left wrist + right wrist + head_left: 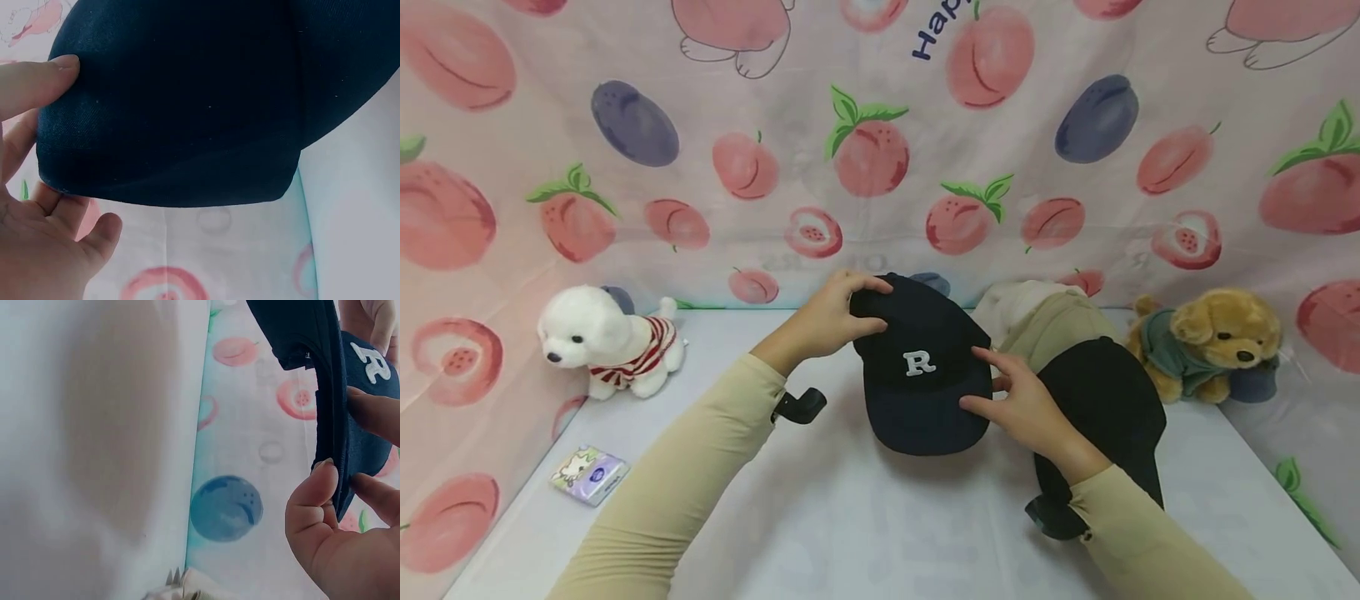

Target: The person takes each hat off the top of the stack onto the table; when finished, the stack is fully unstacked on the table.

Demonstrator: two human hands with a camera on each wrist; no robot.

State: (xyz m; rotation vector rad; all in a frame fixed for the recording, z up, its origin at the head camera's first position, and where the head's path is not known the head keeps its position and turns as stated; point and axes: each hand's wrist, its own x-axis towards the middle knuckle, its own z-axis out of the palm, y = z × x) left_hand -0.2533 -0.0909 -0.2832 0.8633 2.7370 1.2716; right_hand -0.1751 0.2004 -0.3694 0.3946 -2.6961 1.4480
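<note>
A navy baseball cap (925,321) with a white letter R is held up above the table by both hands, its visor toward the front. My left hand (820,318) grips the crown at its left side, thumb on the outer cloth. On the other side my right hand (1030,408) pinches the edge where visor and crown meet; in the right wrist view the thumb (320,487) lies against one face of the visor and fingers on the other. A plain black cap (1105,408) lies on the table, partly behind the right wrist.
Beige and whitish caps (1060,325) lie behind the black cap. A white plush dog (613,333) sits at back left, a brown plush dog (1206,342) at back right. A small tissue pack (589,476) lies left on the white table (850,533). Fruit-print cloth hangs behind.
</note>
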